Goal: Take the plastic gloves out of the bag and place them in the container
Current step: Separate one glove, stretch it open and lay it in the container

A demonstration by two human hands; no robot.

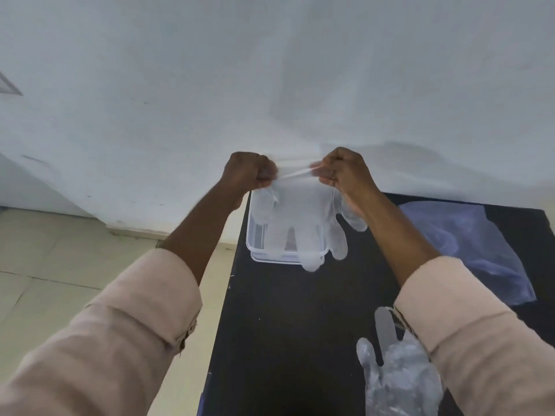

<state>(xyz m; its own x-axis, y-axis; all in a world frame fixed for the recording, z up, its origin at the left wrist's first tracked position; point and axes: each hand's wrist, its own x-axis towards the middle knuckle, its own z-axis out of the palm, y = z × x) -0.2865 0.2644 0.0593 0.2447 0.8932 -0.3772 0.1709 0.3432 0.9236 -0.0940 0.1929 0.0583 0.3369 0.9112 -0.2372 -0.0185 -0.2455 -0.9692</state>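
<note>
Head view, nearest first: two pale pink fabric sleeves (468, 334) fill the bottom corners, cuffs rolled at the forearms. Between them, low on the right, a crumpled clear plastic glove (399, 376) lies on the black table (288, 325), its film wrinkled and glossy, two fingers pointing away from the camera; the right sleeve covers its right edge. The tabletop is matte, dark and flecked with small pale specks, and its left edge runs along a floor of pale tiles (45, 250).

Farther back on the right, a flat translucent bag (468, 247) of thin bluish film lies on the table, creased and roughly rectangular. Whether it holds anything cannot be told.

Toward the far end of the table stands a clear rigid plastic container (261, 250), rectangular with rounded corners and a raised rim. Its inside is mostly hidden.

Above it, both hands are closed into fists on the cuff of a held glove (300, 217), a thin, cloudy, smooth film. The left hand (247, 175) and right hand (345, 172) pinch opposite sides of the opening and pull it taut into narrow white strands between them. The glove hangs fingers-down in front of the container, fingertips reaching past its near rim.

Behind everything rises a plain white wall (270, 85).
</note>
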